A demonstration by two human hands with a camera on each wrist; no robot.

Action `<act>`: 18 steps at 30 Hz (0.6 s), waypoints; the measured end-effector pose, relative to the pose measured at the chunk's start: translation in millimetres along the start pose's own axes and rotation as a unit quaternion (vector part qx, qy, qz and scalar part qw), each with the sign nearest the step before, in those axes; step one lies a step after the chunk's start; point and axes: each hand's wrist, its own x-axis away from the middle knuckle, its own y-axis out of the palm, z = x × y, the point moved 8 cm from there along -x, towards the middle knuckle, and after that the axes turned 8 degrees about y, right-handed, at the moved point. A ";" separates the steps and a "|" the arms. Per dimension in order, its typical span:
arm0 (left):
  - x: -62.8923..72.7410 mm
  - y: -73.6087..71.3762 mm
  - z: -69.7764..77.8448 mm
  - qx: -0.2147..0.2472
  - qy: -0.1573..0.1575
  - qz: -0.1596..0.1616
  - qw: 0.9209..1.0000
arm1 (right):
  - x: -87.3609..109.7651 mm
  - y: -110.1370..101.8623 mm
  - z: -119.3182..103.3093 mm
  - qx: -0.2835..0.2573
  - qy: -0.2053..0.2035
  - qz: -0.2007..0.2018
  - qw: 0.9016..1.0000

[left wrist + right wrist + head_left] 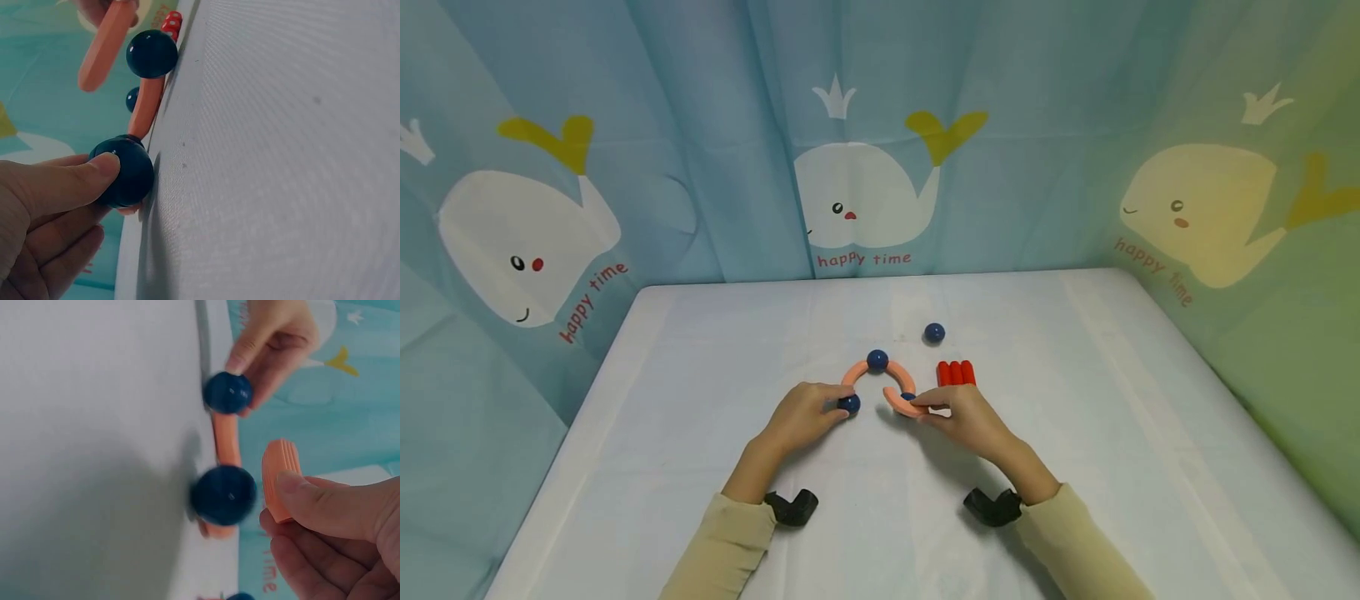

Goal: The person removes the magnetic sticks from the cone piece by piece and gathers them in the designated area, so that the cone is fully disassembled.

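Note:
An arch of two curved orange rods lies on the table, a blue ball joining the rods at its top. My left hand pinches the blue ball at the arch's left end between thumb and fingers. Another blue ball sits at the right end, mostly covered in the head view. My right hand pinches one end of a separate curved orange rod, raised above the table beside that ball. In the right wrist view, a gap shows between this rod's ridged side and the ball.
Three red rods lie side by side just beyond my right hand. Farther back is a loose blue ball. The white table meets a blue curtain printed with whales along its back edge.

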 end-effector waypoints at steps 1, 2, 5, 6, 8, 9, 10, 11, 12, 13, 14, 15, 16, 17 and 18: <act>0.1 0.0 0.1 -0.001 0.000 0.000 1.000 | -0.1 -2.9 2.2 -0.004 0.010 0.002 1.000; 0.1 0.0 0.2 -0.002 -0.002 -0.001 1.000 | -0.1 -6.1 4.9 -0.007 0.020 0.006 1.000; 0.4 -0.1 0.1 -0.004 -0.006 -0.001 1.000 | 0.1 -16.3 14.8 -0.013 0.052 0.022 0.998; 0.6 -0.1 0.0 -0.004 -0.008 -0.001 1.000 | 0.2 -19.9 18.7 -0.016 0.063 0.029 0.997; 0.7 -0.5 -0.1 -0.003 -0.010 0.001 1.000 | 0.8 -26.9 27.2 -0.020 0.083 0.042 0.995; 0.8 -0.7 -0.1 -0.001 -0.011 0.003 1.000 | 1.0 -30.1 31.4 -0.024 0.093 0.048 0.994; 0.7 -0.7 0.0 0.000 -0.011 0.003 1.000 | 1.5 -33.3 35.7 -0.027 0.103 0.054 0.993; 0.9 -0.8 0.1 -0.001 -0.011 0.003 1.000 | 2.1 -36.6 40.3 -0.029 0.112 0.060 0.992; 0.9 -0.6 0.1 -0.002 -0.011 0.004 1.000 | 2.8 -39.5 44.8 -0.034 0.122 0.064 0.990; 0.9 -0.5 0.0 -0.002 -0.011 0.004 1.000 | 3.6 -42.5 49.0 -0.036 0.130 0.069 0.988; 0.9 -0.4 0.0 -0.002 -0.010 0.003 1.000 | 4.5 -45.3 53.0 -0.038 0.139 0.073 0.987; 0.9 -0.2 -0.1 -0.003 -0.010 0.003 1.000 | 5.6 -48.1 57.1 -0.042 0.148 0.077 0.985; 0.9 0.1 -0.2 -0.003 -0.010 0.002 1.000 | 6.7 -51.1 60.7 -0.044 0.155 0.081 0.984; 1.0 0.3 -0.4 -0.003 -0.011 0.002 1.000 | 8.0 -54.1 64.4 -0.046 0.163 0.085 0.982; 1.0 0.4 -0.4 -0.003 -0.010 0.002 1.000 | 9.3 -56.9 67.9 -0.047 0.170 0.089 0.980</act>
